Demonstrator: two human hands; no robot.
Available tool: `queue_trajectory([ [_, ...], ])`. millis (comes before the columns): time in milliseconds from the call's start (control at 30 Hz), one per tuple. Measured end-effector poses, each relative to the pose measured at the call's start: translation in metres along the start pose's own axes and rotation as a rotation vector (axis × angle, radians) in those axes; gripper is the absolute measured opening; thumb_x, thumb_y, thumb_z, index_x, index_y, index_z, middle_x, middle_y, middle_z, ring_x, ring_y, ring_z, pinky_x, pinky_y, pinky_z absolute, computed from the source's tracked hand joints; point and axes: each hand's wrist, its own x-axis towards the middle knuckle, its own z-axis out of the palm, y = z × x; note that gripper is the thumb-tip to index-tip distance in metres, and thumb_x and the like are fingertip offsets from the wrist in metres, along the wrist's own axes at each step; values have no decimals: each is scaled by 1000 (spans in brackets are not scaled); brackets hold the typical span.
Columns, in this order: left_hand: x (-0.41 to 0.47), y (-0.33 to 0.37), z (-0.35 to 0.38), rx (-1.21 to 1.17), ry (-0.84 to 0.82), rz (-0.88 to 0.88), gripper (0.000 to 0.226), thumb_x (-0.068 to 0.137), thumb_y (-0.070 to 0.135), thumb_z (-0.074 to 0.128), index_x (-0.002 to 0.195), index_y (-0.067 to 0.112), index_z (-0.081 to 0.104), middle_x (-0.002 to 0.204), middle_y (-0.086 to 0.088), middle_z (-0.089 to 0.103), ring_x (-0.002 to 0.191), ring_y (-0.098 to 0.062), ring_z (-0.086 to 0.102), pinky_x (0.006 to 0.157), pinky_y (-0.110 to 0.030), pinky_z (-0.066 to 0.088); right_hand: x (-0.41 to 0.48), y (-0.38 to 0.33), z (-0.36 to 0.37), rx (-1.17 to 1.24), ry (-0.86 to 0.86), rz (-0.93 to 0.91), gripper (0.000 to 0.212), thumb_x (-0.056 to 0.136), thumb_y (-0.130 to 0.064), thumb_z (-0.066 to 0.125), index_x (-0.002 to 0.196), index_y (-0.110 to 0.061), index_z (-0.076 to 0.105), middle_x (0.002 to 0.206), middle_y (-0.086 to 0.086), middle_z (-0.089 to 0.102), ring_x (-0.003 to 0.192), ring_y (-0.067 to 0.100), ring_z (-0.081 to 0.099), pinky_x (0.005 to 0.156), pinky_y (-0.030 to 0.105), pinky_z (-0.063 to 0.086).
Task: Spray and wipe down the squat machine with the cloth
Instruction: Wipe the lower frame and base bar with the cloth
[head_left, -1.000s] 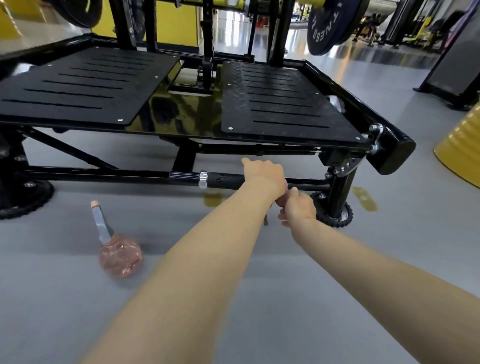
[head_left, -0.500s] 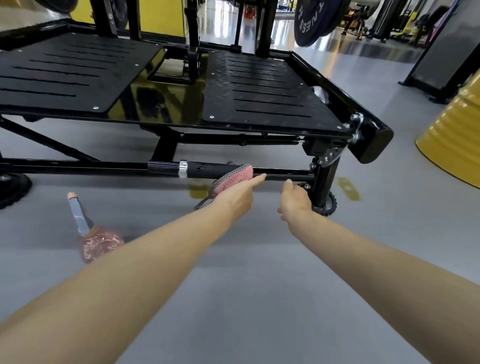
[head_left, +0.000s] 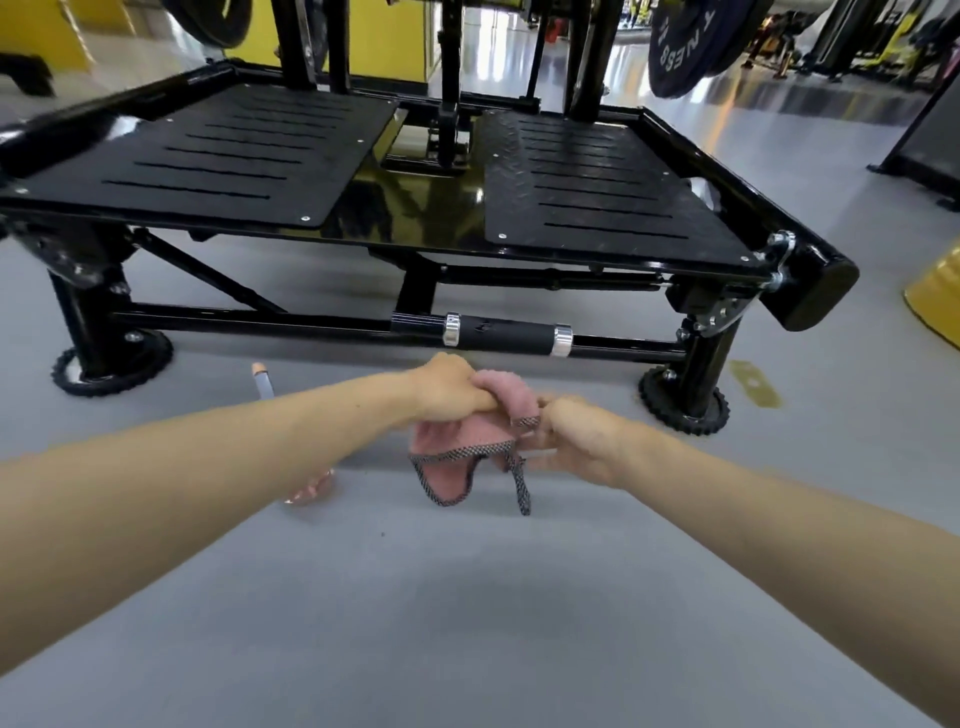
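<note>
The black squat machine (head_left: 431, 208) stands low ahead, with two slotted foot plates and a lower bar carrying a black grip (head_left: 506, 335) between chrome collars. A pink cloth (head_left: 470, 441) with a dark mesh edge hangs between my hands, below and in front of that grip, clear of the bar. My left hand (head_left: 447, 389) is closed on the cloth's top. My right hand (head_left: 571, 436) pinches its right edge. The pink spray bottle (head_left: 306, 488) lies on the floor, mostly hidden behind my left forearm; its nozzle (head_left: 262, 379) shows above the arm.
Grey floor lies all around. Toothed round feet (head_left: 683, 402) (head_left: 111, 364) support the frame. A yellow drum (head_left: 935, 301) stands at the right edge. A black weight plate (head_left: 685, 47) hangs at the upper right, and more gym gear stands behind.
My hands drew back from the bar's grip toward me. The cloth came off the bar and now hangs between both hands; my right hand took hold of its edge.
</note>
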Motion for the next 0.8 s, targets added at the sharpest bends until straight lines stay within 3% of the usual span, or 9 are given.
queue_trajectory([
  [33, 0, -2, -2, -108, -4, -46, 31, 91, 31, 59, 103, 4, 69, 100, -9, 67, 90, -25, 62, 74, -31, 51, 1, -1, 6, 60, -43, -20, 53, 75, 18, 29, 113, -8, 57, 100, 13, 60, 88, 28, 63, 77, 36, 52],
  [100, 2, -8, -4, -321, 20, -88, 23, 90, 24, 61, 102, 6, 68, 101, -11, 69, 90, -26, 66, 73, -35, 55, 1, -2, 16, 104, -104, -47, 52, 76, 17, 33, 115, -10, 54, 100, 14, 60, 84, 28, 62, 78, 37, 50],
  [267, -9, -28, -14, -636, -1, -202, 23, 90, 26, 65, 103, 7, 67, 93, -11, 72, 79, -23, 68, 81, -38, 57, 3, -2, 23, 67, -40, -114, 9, 91, -12, 58, 92, -6, 64, 86, 11, 63, 77, 22, 56, 70, 33, 44],
  [333, -17, -33, -14, -616, -55, -236, 25, 91, 31, 63, 105, 10, 66, 98, -8, 71, 84, -21, 66, 79, -34, 54, 4, -3, 21, 32, 57, -140, 20, 94, -14, 56, 74, -11, 60, 75, 5, 61, 67, 16, 53, 66, 27, 42],
  [400, -20, -42, -12, -686, -10, -228, 22, 94, 27, 59, 109, 12, 64, 105, -7, 68, 93, -20, 64, 81, -35, 52, 6, -4, 18, 8, 89, -110, 26, 96, -19, 52, 72, -14, 57, 79, 4, 62, 68, 13, 54, 72, 27, 43],
  [567, -27, -46, -10, -918, 31, -136, 15, 96, 9, 53, 106, 15, 61, 91, -1, 69, 81, -14, 64, 56, -21, 49, 7, 0, 17, -68, -89, 37, 51, 90, -63, 40, 96, -19, 64, 92, 0, 67, 86, 15, 60, 90, 34, 41],
  [667, -29, -39, -15, -916, -23, -105, 19, 93, 6, 56, 111, 12, 60, 98, -4, 71, 84, -15, 67, 61, -27, 55, 1, 5, 30, -134, -156, 20, 28, 89, -50, 55, 99, -25, 63, 103, -2, 66, 101, 15, 57, 97, 36, 37],
  [733, -30, -36, -17, -856, -67, -72, 22, 91, 10, 61, 113, 9, 62, 106, -7, 72, 98, -19, 68, 78, -38, 56, 6, 7, 36, -111, -53, -40, 12, 88, -35, 64, 93, -24, 63, 113, -2, 65, 111, 16, 54, 98, 35, 36],
  [800, -29, -37, -17, -792, -76, -58, 29, 88, 14, 65, 117, 10, 63, 109, -4, 71, 104, -18, 66, 89, -43, 53, 10, 3, 38, 1, 70, -108, 8, 88, -21, 66, 83, -20, 60, 104, 1, 67, 107, 19, 58, 97, 35, 39],
])
